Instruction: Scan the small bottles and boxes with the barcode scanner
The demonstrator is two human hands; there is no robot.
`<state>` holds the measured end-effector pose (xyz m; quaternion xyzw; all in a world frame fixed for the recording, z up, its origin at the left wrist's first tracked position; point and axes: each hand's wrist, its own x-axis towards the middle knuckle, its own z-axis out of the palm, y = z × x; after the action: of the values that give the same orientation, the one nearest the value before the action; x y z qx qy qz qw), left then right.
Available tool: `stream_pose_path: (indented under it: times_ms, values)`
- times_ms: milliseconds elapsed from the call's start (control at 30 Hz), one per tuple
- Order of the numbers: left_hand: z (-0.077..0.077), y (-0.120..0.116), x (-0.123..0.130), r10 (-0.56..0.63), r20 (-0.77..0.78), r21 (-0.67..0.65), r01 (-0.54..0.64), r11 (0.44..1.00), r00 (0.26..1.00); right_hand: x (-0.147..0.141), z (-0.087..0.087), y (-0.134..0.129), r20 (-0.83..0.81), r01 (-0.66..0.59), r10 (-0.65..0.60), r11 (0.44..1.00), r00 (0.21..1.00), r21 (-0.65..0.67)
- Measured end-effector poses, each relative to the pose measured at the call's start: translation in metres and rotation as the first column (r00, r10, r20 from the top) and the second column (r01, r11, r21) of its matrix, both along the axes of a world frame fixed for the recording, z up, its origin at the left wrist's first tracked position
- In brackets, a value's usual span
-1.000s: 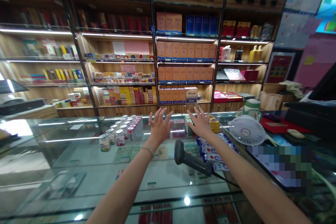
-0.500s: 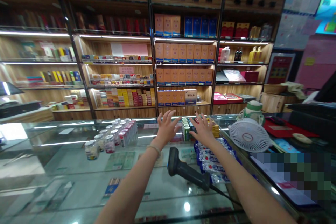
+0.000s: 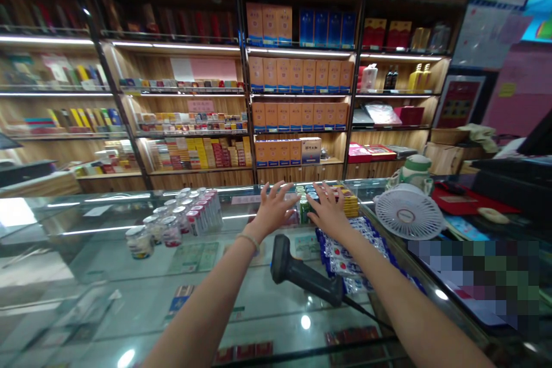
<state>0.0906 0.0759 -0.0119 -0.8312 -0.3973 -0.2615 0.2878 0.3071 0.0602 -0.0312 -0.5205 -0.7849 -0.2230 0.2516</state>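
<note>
Both arms reach forward over the glass counter (image 3: 164, 282). My left hand (image 3: 276, 210) has its fingers spread and holds nothing, just left of a group of green cans (image 3: 303, 210). My right hand (image 3: 328, 211), also spread and holding nothing, is in front of the cans and beside yellow packs (image 3: 350, 206), partly covering them. Under my right forearm lie blue-and-white packets (image 3: 340, 251). A dark barcode scanner (image 3: 302, 276) rests on the glass between the forearms, its cable running right. Whether either hand touches the cans cannot be made out.
Left on the counter stand rows of jars (image 3: 140, 241) and pink-and-white bottles (image 3: 198, 219). On the right are a white fan (image 3: 409, 211), a green-and-white flask (image 3: 414, 171) and a red mat (image 3: 470, 200). Shelves with orange boxes (image 3: 284, 73) line the back.
The view has shifted slightly, so the shelves and counter items sit a little higher in the picture. Both hands stay spread over nearly the same place.
</note>
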Motion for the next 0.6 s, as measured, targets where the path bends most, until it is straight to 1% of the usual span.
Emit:
stream_pose_path:
  times_ms: [133, 433, 600]
  values:
    - [-0.0036, -0.0004, -0.0001, -0.025, 0.005, -0.017, 0.025, 1.0, 1.0, -0.0006, 0.0007, -0.0015, -0.02, -0.022, 0.023, 1.0, 1.0, 0.015]
    - [0.0023, -0.0043, 0.0027, -0.068, 0.071, -0.039, 0.071, 0.997, 0.995, -0.0016, 0.0044, -0.0008, -0.197, -0.048, 0.051, 0.999, 0.979, 0.021]
    - [0.0026, -0.0045, 0.0036, -0.071, 0.071, -0.048, 0.074, 0.996, 0.995, -0.0041, 0.0015, 0.002, -0.24, -0.082, 0.082, 0.997, 0.967, 0.012]
